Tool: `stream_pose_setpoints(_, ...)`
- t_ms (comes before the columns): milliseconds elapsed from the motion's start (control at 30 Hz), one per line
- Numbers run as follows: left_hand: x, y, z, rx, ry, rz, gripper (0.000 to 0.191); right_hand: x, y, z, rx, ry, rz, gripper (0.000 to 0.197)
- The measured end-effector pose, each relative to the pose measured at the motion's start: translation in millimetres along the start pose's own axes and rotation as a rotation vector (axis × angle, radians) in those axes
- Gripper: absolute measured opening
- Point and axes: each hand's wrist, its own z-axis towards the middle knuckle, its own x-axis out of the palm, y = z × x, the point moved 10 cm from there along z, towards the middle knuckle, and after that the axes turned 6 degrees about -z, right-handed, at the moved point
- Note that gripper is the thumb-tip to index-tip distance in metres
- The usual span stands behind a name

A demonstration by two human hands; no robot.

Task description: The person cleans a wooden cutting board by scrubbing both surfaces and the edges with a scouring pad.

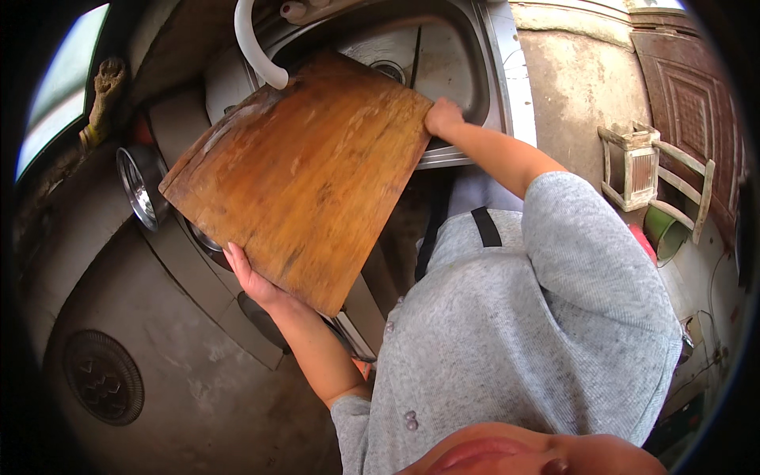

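A large wooden board (303, 184), wet on its upper face, is held tilted over the left part of a stainless steel sink (451, 65). My left hand (255, 282) grips its lower left edge, fingertips on the face near the edge. At the opposite edge, my right hand (444, 117) holds the corner by the sink's front rim. The white curved faucet spout (261, 50) ends just above the board's far edge. Part of the sink's basin is hidden behind the board, while the drain (389, 71) shows beside it.
A metal bowl (139, 187) stands on the counter left of the board. A round dark patterned object (104, 377) is on the wall or floor at lower left. At the right are a worn wooden chair (683, 184), a green bucket (666, 231) and a brown panelled door (692, 101).
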Motion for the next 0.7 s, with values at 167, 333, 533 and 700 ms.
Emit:
stream_pose_setpoints(167,-6.6,-5.3,-5.1,0.014,-0.019,-0.065,0.042,1.3,49.5,-96.2,-0.357,-0.019,0.029,0.036)
stream_pose_setpoints(333,3.3,-12.2,-8.0,0.039,-0.038,0.014,0.042,30.4,60.7,22.4,-0.383,0.193,-0.187,0.034)
stream_pose_setpoints(533,-10.5,-10.9,-13.4,0.073,-0.135,0.103,0.045,-55.9,191.0,-9.1,-0.402,0.406,1.032,0.029)
stream_pose_setpoints(700,-6.2,-6.5,-8.8,0.059,-0.14,0.127,0.047,-64.4,266.9,-61.7,-0.514,0.944,1.182,0.03)
